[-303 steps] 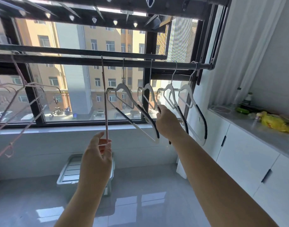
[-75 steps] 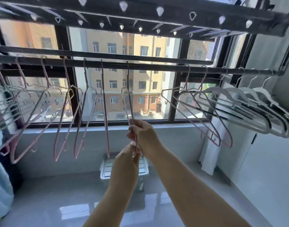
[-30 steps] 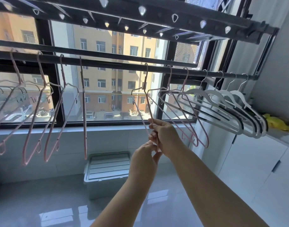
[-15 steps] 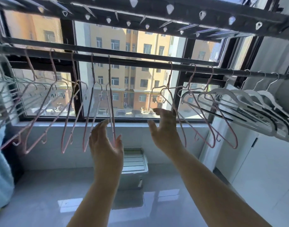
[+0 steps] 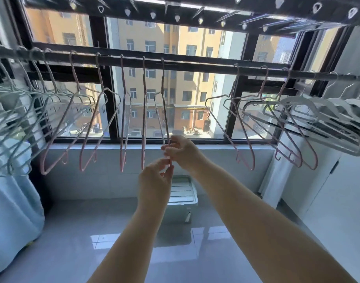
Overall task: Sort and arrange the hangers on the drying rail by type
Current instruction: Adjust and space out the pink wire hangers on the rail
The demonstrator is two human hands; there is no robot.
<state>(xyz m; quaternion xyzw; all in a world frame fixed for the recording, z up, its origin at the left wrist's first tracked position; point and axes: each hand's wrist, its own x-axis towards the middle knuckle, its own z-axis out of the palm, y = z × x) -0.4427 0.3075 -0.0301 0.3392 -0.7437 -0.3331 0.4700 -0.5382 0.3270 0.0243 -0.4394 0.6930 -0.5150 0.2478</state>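
A dark drying rail (image 5: 195, 67) runs across the window. Several thin pink wire hangers hang along its middle. One of them, a pink hanger (image 5: 164, 103) seen edge-on, is pinched at its lower end by both hands: my right hand (image 5: 183, 152) higher up, my left hand (image 5: 155, 180) just below. Three more pink hangers (image 5: 262, 127) hang in a group to the right. White hangers with black strips (image 5: 334, 117) crowd the far right end. Pale grey-blue wire hangers (image 5: 15, 111) bunch at the far left.
A light blue cloth (image 5: 11, 201) hangs at the lower left. A lidded plastic box (image 5: 183, 193) sits on the glossy floor under the window. White cabinets (image 5: 338, 197) line the right wall. An overhead rack with clips (image 5: 195, 15) spans the top.
Half a second ago both hands were open and apart below the rail. They have come together and closed on the lower end of a pink hanger near the middle.
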